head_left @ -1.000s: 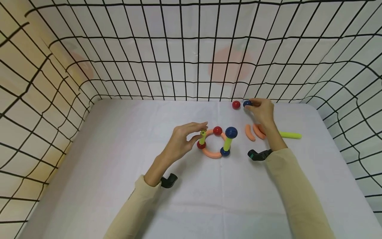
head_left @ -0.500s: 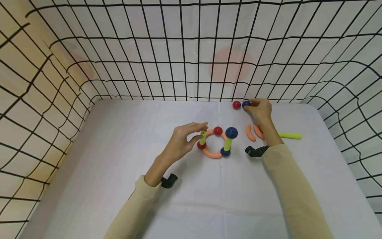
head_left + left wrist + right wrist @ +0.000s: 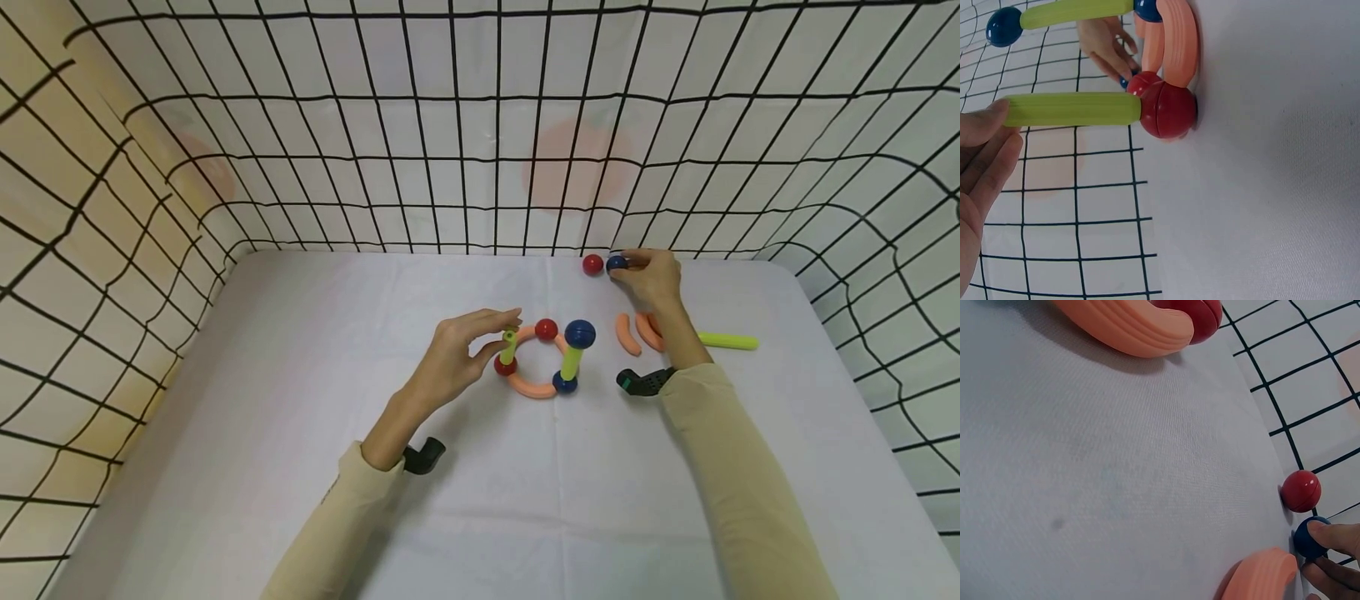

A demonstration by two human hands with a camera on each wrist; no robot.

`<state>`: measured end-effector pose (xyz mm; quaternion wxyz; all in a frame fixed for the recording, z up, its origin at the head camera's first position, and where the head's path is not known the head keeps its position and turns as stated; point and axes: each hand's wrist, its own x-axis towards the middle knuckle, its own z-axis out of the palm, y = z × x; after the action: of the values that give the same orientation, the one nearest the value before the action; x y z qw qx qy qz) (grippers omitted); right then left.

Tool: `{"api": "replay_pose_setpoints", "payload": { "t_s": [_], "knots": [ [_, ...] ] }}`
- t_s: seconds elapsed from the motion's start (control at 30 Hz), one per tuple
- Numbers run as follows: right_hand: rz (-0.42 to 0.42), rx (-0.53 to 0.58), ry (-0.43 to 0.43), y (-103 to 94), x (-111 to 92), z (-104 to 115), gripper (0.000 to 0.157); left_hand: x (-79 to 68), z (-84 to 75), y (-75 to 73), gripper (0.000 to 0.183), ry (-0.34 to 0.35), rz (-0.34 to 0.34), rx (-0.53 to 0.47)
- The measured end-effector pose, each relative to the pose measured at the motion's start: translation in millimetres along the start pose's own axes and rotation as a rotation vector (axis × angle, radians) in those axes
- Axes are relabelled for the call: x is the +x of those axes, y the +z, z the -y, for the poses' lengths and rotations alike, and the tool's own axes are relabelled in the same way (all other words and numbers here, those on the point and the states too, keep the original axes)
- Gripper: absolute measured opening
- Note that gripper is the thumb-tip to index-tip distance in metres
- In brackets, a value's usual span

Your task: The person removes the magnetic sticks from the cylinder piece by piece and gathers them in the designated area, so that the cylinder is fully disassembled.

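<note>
Dark-blue ball [image 3: 1305,542] nearer red ball [image 3: 1301,490]

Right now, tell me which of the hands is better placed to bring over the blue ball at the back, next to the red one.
Likely the right: the right hand pinches that blue ball, while the left hand, farther off, holds the upper end of a green rod.

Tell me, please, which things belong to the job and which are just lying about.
Part of the job:
blue ball, pinched by the right hand
upright green rod, held by the left hand
ring structure beneath that rod

Lying about, perhaps as spares:
loose red ball
loose orange curves
horizontal green rod
</note>
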<state>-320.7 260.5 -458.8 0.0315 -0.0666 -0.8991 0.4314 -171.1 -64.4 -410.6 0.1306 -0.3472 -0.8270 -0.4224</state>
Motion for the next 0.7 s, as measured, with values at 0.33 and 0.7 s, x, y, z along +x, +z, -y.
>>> {"api": "replay_pose_setpoints", "payload": {
  "t_s": [0.33,0.7],
  "knots": [
    [0.000,-0.011,-0.014,-0.6,-2.5,-0.8,0.046,-1.0,-0.4,-0.4,0.049,0.005,0.005,0.002],
    [0.003,-0.008,-0.014,-0.1,-2.2,-2.0,0.048,-0.9,-1.9,-0.5,0.048,-0.005,0.010,0.004]
  ]
}}
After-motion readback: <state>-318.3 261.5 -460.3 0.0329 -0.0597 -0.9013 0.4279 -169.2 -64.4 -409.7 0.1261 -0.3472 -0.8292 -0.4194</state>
